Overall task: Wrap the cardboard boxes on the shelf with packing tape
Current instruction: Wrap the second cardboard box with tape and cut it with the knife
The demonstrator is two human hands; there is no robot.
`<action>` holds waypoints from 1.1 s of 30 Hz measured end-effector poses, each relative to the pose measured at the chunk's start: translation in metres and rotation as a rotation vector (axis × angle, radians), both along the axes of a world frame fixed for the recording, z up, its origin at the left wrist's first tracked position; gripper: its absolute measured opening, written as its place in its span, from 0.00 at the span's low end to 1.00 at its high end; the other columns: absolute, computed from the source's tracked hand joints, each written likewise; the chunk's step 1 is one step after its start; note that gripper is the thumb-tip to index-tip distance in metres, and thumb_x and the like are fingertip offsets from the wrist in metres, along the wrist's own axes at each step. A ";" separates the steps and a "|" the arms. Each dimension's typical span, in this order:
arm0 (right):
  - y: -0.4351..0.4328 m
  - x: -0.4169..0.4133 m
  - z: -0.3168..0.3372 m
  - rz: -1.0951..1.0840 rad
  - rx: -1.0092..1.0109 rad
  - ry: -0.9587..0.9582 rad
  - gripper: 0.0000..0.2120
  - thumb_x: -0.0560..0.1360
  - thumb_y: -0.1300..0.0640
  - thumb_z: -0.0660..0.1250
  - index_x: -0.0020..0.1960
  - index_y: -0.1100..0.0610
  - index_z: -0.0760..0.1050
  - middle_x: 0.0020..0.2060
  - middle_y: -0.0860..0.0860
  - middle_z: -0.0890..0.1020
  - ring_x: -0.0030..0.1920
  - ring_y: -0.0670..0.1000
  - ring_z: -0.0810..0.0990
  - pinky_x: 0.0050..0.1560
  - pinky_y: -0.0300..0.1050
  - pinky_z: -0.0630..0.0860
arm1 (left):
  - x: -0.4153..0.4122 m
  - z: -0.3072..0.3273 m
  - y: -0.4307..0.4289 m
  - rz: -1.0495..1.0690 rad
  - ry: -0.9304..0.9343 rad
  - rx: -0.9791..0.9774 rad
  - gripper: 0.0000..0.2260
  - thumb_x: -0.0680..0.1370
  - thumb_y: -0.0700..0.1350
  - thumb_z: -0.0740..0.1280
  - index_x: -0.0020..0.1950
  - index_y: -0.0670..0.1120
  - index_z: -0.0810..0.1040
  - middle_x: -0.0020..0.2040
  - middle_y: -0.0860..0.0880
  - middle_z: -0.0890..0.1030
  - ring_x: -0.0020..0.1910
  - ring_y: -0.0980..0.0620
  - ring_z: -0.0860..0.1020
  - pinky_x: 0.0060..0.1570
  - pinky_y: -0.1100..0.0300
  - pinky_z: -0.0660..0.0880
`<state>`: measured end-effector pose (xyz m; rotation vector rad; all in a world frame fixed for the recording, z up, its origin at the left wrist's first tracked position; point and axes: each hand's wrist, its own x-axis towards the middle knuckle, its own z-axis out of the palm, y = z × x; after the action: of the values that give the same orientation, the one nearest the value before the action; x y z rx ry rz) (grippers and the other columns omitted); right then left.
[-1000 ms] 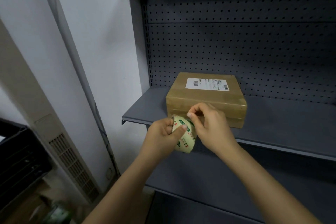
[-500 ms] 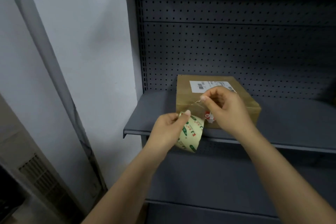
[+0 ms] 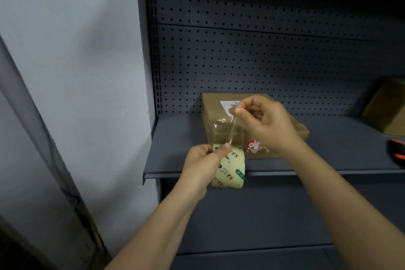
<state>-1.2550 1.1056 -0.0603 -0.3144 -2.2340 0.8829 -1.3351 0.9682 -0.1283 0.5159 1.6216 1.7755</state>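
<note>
A brown cardboard box point(image 3: 213, 114) with a white label lies flat on the grey shelf point(image 3: 182, 138), near its left end. My left hand point(image 3: 201, 164) grips a roll of clear packing tape point(image 3: 230, 167) with green print, held just in front of the shelf's front edge. My right hand point(image 3: 265, 125) pinches the free end of the tape above the box's top. A clear strip of tape point(image 3: 225, 131) stretches from the roll up to those fingers, in front of the box's left part.
A second cardboard box point(image 3: 388, 107) leans at the shelf's right end. A black and orange object point(image 3: 397, 152) lies at the right edge of the view. A perforated back panel point(image 3: 263, 61) closes the shelf. A pale wall point(image 3: 76, 72) stands to the left.
My right hand has pulled the tape end up and away from the roll, so the strip is longer. The view has shifted right, revealing the second box.
</note>
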 end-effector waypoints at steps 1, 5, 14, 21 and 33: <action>0.003 -0.002 0.001 0.003 0.004 -0.015 0.02 0.78 0.57 0.69 0.46 0.52 0.78 0.45 0.47 0.85 0.49 0.46 0.83 0.55 0.50 0.80 | 0.000 0.000 0.001 0.012 -0.004 0.003 0.11 0.76 0.50 0.73 0.47 0.42 0.83 0.42 0.45 0.86 0.44 0.46 0.85 0.42 0.54 0.80; 0.023 -0.014 -0.007 0.009 -0.086 -0.095 0.02 0.77 0.56 0.70 0.46 0.53 0.79 0.44 0.47 0.86 0.47 0.45 0.84 0.57 0.52 0.79 | 0.004 -0.002 0.005 0.018 -0.009 0.001 0.14 0.75 0.53 0.73 0.48 0.41 0.82 0.45 0.41 0.86 0.46 0.45 0.85 0.48 0.49 0.81; 0.046 -0.029 -0.018 0.083 -0.221 -0.161 0.04 0.77 0.58 0.70 0.43 0.53 0.79 0.43 0.49 0.86 0.48 0.48 0.84 0.60 0.55 0.78 | 0.013 0.000 0.014 0.023 -0.079 -0.005 0.14 0.76 0.53 0.72 0.44 0.42 0.81 0.39 0.45 0.85 0.36 0.51 0.84 0.29 0.62 0.76; 0.049 -0.030 -0.021 0.066 -0.160 -0.161 0.04 0.75 0.58 0.72 0.42 0.52 0.80 0.43 0.47 0.85 0.48 0.46 0.83 0.57 0.48 0.79 | 0.014 -0.005 0.015 0.065 -0.108 -0.012 0.21 0.76 0.51 0.72 0.54 0.33 0.79 0.38 0.45 0.83 0.33 0.52 0.82 0.28 0.64 0.74; 0.047 -0.035 -0.031 0.013 -0.072 -0.148 0.05 0.74 0.60 0.73 0.41 0.53 0.79 0.45 0.44 0.84 0.47 0.43 0.82 0.55 0.46 0.80 | 0.010 -0.004 0.017 0.078 -0.127 -0.032 0.24 0.75 0.52 0.73 0.56 0.32 0.77 0.39 0.44 0.84 0.34 0.52 0.82 0.29 0.63 0.75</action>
<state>-1.2900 1.1523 -0.0918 -0.4109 -2.3449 0.9771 -1.3249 0.9856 -0.1328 0.3223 1.5978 1.7981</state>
